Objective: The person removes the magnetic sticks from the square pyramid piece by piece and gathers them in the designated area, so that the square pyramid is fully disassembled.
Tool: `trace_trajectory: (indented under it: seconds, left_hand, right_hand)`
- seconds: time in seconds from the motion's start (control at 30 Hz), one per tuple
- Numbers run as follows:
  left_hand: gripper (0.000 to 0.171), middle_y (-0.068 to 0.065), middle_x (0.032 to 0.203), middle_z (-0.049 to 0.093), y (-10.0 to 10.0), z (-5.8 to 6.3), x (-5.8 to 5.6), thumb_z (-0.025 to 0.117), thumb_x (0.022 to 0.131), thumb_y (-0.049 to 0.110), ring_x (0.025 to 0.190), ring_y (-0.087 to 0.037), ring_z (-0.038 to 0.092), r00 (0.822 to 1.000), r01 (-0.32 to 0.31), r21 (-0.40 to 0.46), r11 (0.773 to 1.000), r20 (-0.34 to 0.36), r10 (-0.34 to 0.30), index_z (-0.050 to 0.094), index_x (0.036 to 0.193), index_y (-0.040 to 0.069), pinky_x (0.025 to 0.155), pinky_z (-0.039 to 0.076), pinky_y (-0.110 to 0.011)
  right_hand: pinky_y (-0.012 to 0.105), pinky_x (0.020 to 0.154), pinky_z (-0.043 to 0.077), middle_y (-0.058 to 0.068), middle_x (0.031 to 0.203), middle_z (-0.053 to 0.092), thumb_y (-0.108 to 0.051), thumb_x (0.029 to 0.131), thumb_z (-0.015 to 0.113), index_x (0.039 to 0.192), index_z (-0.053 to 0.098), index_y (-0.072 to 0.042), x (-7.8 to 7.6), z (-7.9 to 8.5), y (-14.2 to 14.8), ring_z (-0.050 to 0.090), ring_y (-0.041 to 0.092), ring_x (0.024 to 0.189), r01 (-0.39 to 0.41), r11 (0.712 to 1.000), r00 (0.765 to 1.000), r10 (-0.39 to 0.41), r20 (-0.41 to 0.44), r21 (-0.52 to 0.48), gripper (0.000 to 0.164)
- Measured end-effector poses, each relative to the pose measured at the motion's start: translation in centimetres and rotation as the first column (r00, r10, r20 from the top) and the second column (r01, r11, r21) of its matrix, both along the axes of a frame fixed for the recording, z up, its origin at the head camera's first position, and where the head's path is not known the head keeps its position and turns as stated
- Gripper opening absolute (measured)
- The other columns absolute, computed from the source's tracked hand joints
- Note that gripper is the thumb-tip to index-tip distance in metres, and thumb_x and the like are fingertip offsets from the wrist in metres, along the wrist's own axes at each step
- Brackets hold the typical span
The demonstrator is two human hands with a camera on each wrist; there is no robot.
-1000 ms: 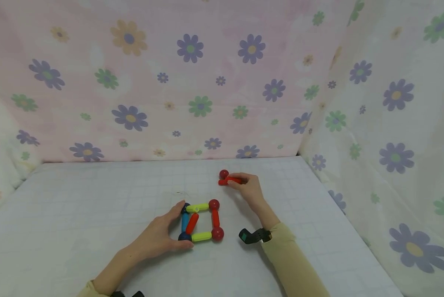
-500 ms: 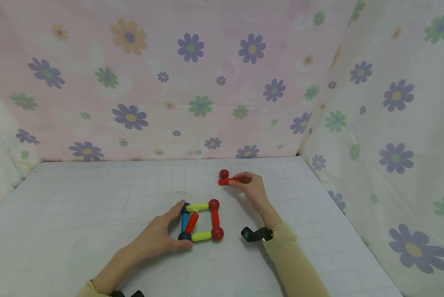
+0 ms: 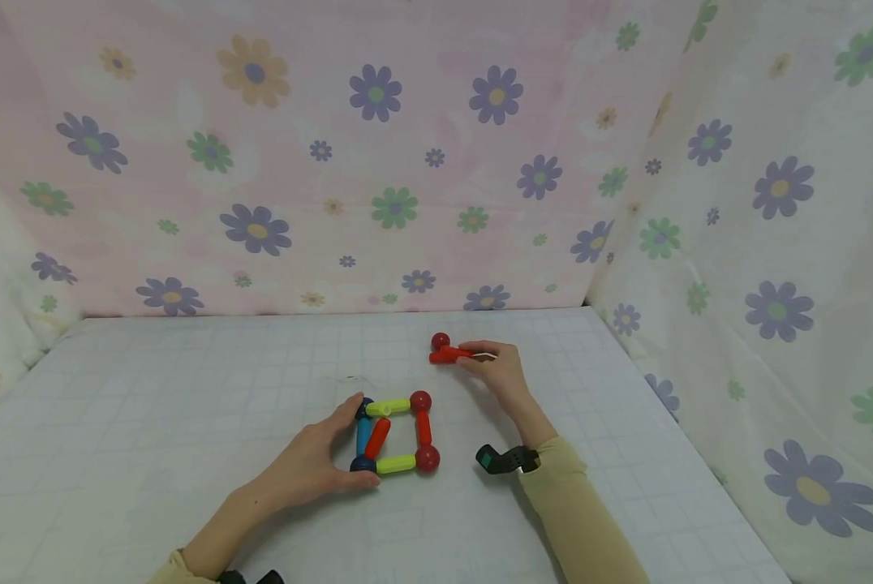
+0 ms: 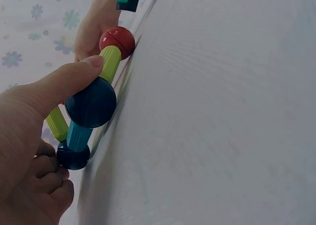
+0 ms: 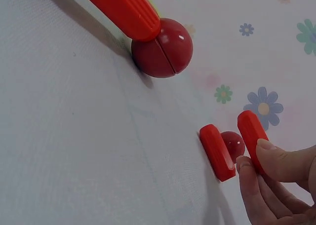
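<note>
My left hand (image 3: 308, 458) holds a square of magnetic sticks and balls on the table, thumb at the near blue ball (image 3: 363, 464) and fingers at the far one. Its sides are two yellow-green sticks (image 3: 396, 465), a blue stick (image 4: 78, 136) and a red stick (image 3: 424, 428), with red balls (image 3: 427, 459) at the right corners. A further red stick (image 3: 378, 440) slants up from the near blue ball. Farther back, my right hand (image 3: 502, 375) pinches a red magnetic stick (image 5: 251, 133) between thumb and fingers. Beside it, another red stick (image 5: 217, 153) lies against a loose red ball (image 5: 233, 145).
A white cloth (image 3: 152, 405) covers the table. Flowered curtains (image 3: 298, 162) hang behind the table and along its right side. A black wrist camera (image 3: 505, 460) sits on my right wrist.
My right hand has shifted slightly right, and the red stick in its fingers has drawn a little away from the red ball. The left hand and the square have stayed in place.
</note>
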State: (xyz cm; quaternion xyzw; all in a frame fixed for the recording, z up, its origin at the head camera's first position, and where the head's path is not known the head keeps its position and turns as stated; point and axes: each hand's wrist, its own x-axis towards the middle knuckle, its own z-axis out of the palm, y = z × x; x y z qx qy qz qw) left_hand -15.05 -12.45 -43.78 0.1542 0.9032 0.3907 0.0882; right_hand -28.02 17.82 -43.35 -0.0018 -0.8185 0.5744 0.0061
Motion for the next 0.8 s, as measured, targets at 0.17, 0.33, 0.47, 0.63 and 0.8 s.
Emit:
trace_trajectory:
  seconds: [0.17, 0.33, 0.47, 0.63, 0.8]
  left_hand:
    - [0.113, -0.004, 0.162, 0.033, 0.03, -0.03, -0.04, 0.085, 0.071, 0.056, 0.149, -0.03, 0.033, 1.0, -0.001, 0.001, 1.0, 0.003, 0.001, 0.026, 0.159, 0.017, 0.115, 0.036, -0.056]
    - [0.113, -0.004, 0.162, 0.033, 0.06, -0.09, -0.06, 0.085, 0.071, 0.057, 0.149, -0.029, 0.033, 1.0, -0.002, 0.004, 1.0, 0.003, 0.002, 0.026, 0.159, 0.017, 0.115, 0.036, -0.056]
    - [0.113, -0.004, 0.162, 0.033, 0.03, -0.13, -0.04, 0.085, 0.071, 0.056, 0.149, -0.029, 0.033, 1.0, 0.003, 0.007, 1.0, -0.004, -0.003, 0.026, 0.159, 0.017, 0.115, 0.036, -0.055]
    - [0.113, -0.004, 0.163, 0.033, 0.05, -0.11, -0.03, 0.085, 0.071, 0.056, 0.149, -0.029, 0.033, 1.0, 0.001, 0.002, 1.0, -0.003, -0.001, 0.026, 0.16, 0.017, 0.115, 0.036, -0.055]
    - [0.113, -0.004, 0.162, 0.033, 0.12, -0.08, -0.02, 0.085, 0.071, 0.055, 0.149, -0.03, 0.033, 1.0, -0.009, -0.007, 1.0, 0.002, 0.009, 0.026, 0.16, 0.017, 0.114, 0.036, -0.056]
  right_hand:
    - [0.034, 0.094, 0.054, 0.008, 0.117, 0.07, -0.011, 0.087, 0.077, 0.116, 0.074, -0.007, 0.11, 0.03, 0.02, 0.064, 0.024, 0.102, -0.013, 1.0, 1.0, 0.014, -0.004, 0.022, 0.03]
    - [0.031, 0.091, 0.053, 0.009, 0.112, 0.072, -0.011, 0.085, 0.079, 0.114, 0.074, -0.006, 0.2, 0.06, 0.05, 0.064, 0.023, 0.1, -0.017, 1.0, 1.0, 0.017, 0.002, 0.012, 0.03]
    - [0.029, 0.087, 0.053, 0.01, 0.107, 0.073, -0.011, 0.084, 0.08, 0.109, 0.075, -0.006, 0.17, 0.04, 0.08, 0.065, 0.022, 0.097, -0.005, 1.0, 1.0, 0.005, 0.0, 0.026, 0.026]
    - [0.035, 0.09, 0.051, 0.009, 0.107, 0.073, -0.016, 0.083, 0.081, 0.105, 0.077, -0.008, -0.01, -0.32, 0.14, 0.064, 0.023, 0.102, 0.005, 0.994, 1.0, -0.005, 0.005, 0.113, 0.024]
    - [0.044, 0.098, 0.05, 0.008, 0.108, 0.073, -0.018, 0.084, 0.081, 0.104, 0.077, -0.009, -0.08, -0.8, 0.06, 0.061, 0.026, 0.109, 0.012, 0.979, 1.0, -0.01, -0.01, 0.205, 0.023]
